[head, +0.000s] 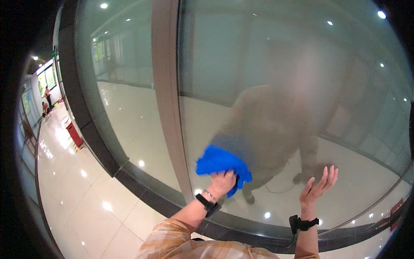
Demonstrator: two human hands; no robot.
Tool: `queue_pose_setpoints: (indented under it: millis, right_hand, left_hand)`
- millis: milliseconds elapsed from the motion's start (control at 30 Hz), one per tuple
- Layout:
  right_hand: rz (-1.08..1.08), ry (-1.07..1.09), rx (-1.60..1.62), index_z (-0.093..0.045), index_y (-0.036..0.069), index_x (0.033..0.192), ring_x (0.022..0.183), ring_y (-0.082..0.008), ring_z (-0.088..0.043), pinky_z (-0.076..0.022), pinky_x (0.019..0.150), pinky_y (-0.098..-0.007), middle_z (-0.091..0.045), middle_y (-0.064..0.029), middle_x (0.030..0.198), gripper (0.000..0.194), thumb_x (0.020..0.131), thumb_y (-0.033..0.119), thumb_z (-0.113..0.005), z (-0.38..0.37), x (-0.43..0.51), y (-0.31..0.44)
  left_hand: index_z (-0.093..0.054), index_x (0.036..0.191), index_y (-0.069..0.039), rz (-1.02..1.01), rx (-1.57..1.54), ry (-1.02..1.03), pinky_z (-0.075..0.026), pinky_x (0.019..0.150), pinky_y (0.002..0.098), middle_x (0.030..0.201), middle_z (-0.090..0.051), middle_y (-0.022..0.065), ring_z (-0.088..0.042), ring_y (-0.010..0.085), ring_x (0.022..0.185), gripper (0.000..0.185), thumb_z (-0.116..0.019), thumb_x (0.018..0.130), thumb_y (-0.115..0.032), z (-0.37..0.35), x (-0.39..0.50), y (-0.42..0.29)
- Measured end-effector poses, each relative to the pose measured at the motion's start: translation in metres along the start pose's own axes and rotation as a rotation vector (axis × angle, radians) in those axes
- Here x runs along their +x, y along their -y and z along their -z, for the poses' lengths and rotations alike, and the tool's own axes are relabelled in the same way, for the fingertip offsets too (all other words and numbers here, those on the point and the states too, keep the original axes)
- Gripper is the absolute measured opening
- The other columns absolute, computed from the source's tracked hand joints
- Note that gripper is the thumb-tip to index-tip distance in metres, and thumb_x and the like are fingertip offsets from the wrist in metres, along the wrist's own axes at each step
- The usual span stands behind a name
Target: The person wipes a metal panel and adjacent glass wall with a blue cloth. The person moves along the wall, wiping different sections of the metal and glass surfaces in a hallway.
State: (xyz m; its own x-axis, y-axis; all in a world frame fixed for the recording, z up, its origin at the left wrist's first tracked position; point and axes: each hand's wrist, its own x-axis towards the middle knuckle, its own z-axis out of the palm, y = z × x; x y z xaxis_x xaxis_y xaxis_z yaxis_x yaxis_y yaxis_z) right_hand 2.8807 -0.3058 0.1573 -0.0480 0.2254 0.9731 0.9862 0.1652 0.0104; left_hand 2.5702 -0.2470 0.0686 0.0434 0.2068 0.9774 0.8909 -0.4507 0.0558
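My left hand [223, 183] grips a bright blue cloth [218, 162] and holds it at the lower part of a large glass pane [220, 77], just right of a brown metal frame post [166, 81]. The cloth's folds hide part of the fingers. To the right, my right hand [318, 187] is raised near the same glass, fingers apart, holding nothing. Whether its fingertips touch the pane, I cannot tell. Both wrists wear black straps. A blurred reflection of my body and the cloth shows in the glass.
A dark stone sill [136, 187] runs below the glass. Glossy floor tiles [93, 207] stretch along the corridor at left. A red box-shaped object [74, 134] stands by the wall there. Farther off are a standing person [48, 97] and a lower, crouched-looking person [45, 109].
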Motion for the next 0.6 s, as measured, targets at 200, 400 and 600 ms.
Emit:
queue_pose_setpoints:
  millis: [200, 400, 600]
  right_hand:
    - [-0.017, -0.022, -0.025, -0.036, 0.001, 0.142, 0.143, -0.0417, -0.023, -0.0126, 0.112, -0.0646, -0.032, -0.0198, 0.151, 0.048, 0.098, 0.021, -0.039, -0.015, -0.008, -0.008]
    - [0.008, -0.023, -0.066, -0.035, 0.0, 0.143, 0.144, -0.0412, -0.021, -0.0123, 0.112, -0.0637, -0.031, -0.0201, 0.151, 0.049, 0.099, 0.023, -0.038, -0.018, -0.01, -0.013]
    - [0.022, -0.035, -0.081, -0.033, 0.0, 0.145, 0.144, -0.041, -0.021, -0.0141, 0.113, -0.0616, -0.029, -0.0198, 0.152, 0.051, 0.101, 0.026, -0.037, -0.019, -0.01, -0.015]
  left_hand:
    - [-0.058, 0.092, 0.003, 0.553, -0.092, 0.65, -0.045, 0.081, 0.0573, 0.1, -0.057, 0.0299, -0.055, 0.0475, 0.093, 0.026, -0.066, 0.075, -0.016, 0.02, -0.083, 0.008]
    - [-0.035, 0.135, 0.01, 0.346, 0.092, -0.012, -0.01, 0.113, 0.0622, 0.144, -0.025, 0.0395, -0.02, 0.0572, 0.136, 0.057, -0.053, 0.087, -0.014, 0.028, 0.113, 0.039]
    - [-0.04, 0.14, 0.003, 0.283, 0.334, -0.146, -0.006, 0.111, 0.063, 0.151, -0.028, 0.026, -0.013, 0.0477, 0.145, 0.06, -0.052, 0.089, -0.025, 0.042, 0.183, 0.089]
